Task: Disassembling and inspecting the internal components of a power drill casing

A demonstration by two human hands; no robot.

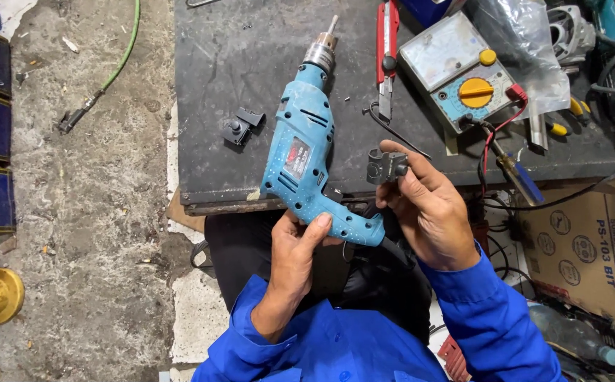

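A light-blue electric drill (306,145) lies on the dark workbench (230,64) with its chuck pointing away from me. My left hand (295,247) grips the drill's handle at the bench's near edge. My right hand (424,201) holds a small dark grey switch part (385,166) between thumb and fingers, just right of the drill body. A second small black switch part (242,126) rests on the bench left of the drill. Both my sleeves are bright blue.
An analogue multimeter (456,71) with a yellow dial and red and black leads sits at the back right, beside a red-handled tool (387,49) and a clear plastic bag. A cardboard box (590,247) stands at the right. Concrete floor, a green hose and a yellow object lie left.
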